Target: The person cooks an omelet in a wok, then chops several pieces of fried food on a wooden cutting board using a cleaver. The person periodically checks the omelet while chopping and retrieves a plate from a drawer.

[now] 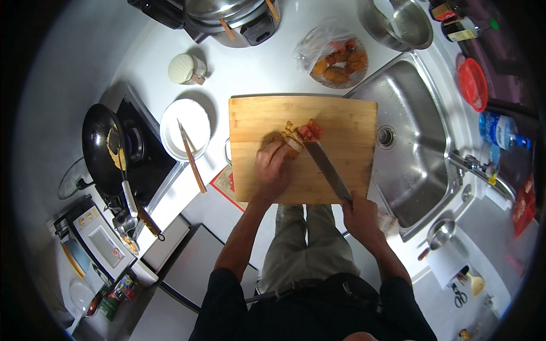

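Observation:
On a wooden cutting board (250, 119) lies some cut food. Golden-brown, pale-centred slices (292, 142) sit beside a small heap of reddish cubes (311, 131). My left hand (273, 170) has its fingers curled down on the brown piece, holding it against the board; part of the piece is hidden under the fingers. My right hand (362, 217) is closed round the handle of a kitchen knife (329, 170). Its long blade slants up and left across the board, with the tip end beside the slices and the red cubes.
Beyond the board stands a plate (324, 80) of brown and reddish food, partly under plastic. A steel sink (418, 165) is at right, a steel bowl (398, 25) behind it. Left are a white bowl (170, 128) with chopsticks (193, 162), a lidded jar (185, 69) and a wok (99, 148) on the stove.

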### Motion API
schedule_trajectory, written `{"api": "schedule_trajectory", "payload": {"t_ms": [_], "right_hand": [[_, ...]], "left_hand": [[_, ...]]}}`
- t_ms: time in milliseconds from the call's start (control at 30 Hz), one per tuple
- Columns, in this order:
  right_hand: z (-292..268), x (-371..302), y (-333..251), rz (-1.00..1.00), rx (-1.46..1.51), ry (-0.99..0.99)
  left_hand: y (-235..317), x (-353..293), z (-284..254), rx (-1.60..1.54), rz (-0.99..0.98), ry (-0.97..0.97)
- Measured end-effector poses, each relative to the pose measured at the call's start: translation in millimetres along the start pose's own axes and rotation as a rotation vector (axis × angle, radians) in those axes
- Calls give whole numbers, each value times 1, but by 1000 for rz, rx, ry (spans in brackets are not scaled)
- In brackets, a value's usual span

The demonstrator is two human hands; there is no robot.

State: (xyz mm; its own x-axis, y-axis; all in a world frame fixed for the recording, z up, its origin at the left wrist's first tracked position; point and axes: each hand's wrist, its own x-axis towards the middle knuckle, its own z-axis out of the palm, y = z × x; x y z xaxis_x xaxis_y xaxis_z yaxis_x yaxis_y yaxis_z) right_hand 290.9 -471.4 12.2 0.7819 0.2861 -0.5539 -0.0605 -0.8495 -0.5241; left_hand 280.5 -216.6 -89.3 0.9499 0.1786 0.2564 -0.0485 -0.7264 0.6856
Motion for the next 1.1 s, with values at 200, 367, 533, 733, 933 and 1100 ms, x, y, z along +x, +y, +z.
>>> {"api": "schedule_trajectory", "payload": {"t_ms": [200,367,533,733,933,1100], "right_hand": [[4,-1,20,-19,113,155],[8,-4,26,-47,111,180],[11,-7,25,-47,127,183],[14,-5,21,-39,112,164],[26,2,10,-127,82,222],[32,14,-12,-135,7,170]], "left_hand": [[5,52,-20,47,89,-280],[5,61,-26,26,105,-399],[2,58,-26,57,129,-414],[3,32,-22,139,-8,-319],[10,9,-2,189,-111,-134],[13,19,-9,-58,-59,-140]]}}
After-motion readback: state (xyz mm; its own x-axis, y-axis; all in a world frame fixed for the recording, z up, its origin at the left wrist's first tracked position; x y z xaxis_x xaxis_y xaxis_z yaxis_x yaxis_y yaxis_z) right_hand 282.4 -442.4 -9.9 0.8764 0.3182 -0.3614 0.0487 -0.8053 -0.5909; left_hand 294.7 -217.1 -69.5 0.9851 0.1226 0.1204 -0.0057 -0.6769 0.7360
